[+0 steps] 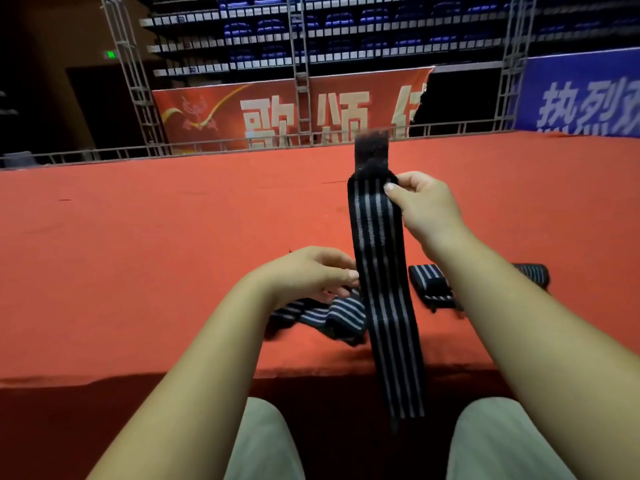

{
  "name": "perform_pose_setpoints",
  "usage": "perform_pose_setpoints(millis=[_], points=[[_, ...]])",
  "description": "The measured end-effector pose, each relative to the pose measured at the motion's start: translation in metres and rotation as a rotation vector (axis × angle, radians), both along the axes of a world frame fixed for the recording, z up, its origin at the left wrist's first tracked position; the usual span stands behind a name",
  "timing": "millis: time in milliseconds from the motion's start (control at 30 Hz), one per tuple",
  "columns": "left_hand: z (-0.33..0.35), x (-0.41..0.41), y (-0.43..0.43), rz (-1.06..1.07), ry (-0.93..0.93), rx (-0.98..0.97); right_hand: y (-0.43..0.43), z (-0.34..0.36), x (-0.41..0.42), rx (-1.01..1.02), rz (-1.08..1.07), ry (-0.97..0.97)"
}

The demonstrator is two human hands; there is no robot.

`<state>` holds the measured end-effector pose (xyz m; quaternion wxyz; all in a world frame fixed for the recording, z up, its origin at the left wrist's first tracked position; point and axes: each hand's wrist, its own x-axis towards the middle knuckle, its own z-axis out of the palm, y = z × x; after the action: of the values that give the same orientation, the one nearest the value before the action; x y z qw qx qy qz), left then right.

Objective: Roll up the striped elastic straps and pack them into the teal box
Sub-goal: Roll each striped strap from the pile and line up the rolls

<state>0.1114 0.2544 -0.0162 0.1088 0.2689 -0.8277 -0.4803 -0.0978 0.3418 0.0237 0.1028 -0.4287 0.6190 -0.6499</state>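
Observation:
A long black strap with grey stripes (381, 271) hangs upright in front of me, its plain black end sticking up. My right hand (426, 206) pinches it near the top. My left hand (311, 271) is at the strap's left edge, about halfway down, fingers bent toward it; whether it holds the strap is unclear. A loose, crumpled striped strap (332, 317) lies on the red surface under my left hand. Two rolled striped straps (431, 285) (533, 273) lie to the right, partly behind my right forearm. No teal box is in view.
The red cloth-covered surface (138, 254) stretches far ahead, and its front edge (104, 377) runs just before my knees. A metal railing (207, 143), truss posts and red and blue banners stand beyond the far edge.

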Motion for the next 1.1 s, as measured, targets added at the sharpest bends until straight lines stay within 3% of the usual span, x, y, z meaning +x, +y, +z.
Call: perform_pose_setpoints(millis=[100, 267, 433, 500, 833, 1100], points=[[-0.031, -0.024, -0.009, 0.053, 0.001, -0.068, 0.005, -0.022, -0.023, 0.026, -0.057, 0.024], [-0.067, -0.058, -0.022, 0.127, -0.142, -0.493, 0.004, -0.049, -0.061, 0.145, -0.107, 0.019], [-0.092, -0.086, -0.034, -0.152, -0.528, -0.990, -0.011, -0.066, -0.087, 0.234, -0.104, -0.079], [-0.097, -0.094, -0.039, -0.185, -0.604, -1.083, -0.018, -0.072, -0.094, 0.245, -0.113, -0.104], [-0.107, -0.084, -0.089, 0.053, -0.739, -1.091, -0.083, -0.105, -0.107, 0.371, -0.111, -0.165], [-0.110, -0.074, -0.117, 0.186, -0.785, -0.998, -0.135, -0.149, -0.128, 0.542, -0.206, -0.045]])
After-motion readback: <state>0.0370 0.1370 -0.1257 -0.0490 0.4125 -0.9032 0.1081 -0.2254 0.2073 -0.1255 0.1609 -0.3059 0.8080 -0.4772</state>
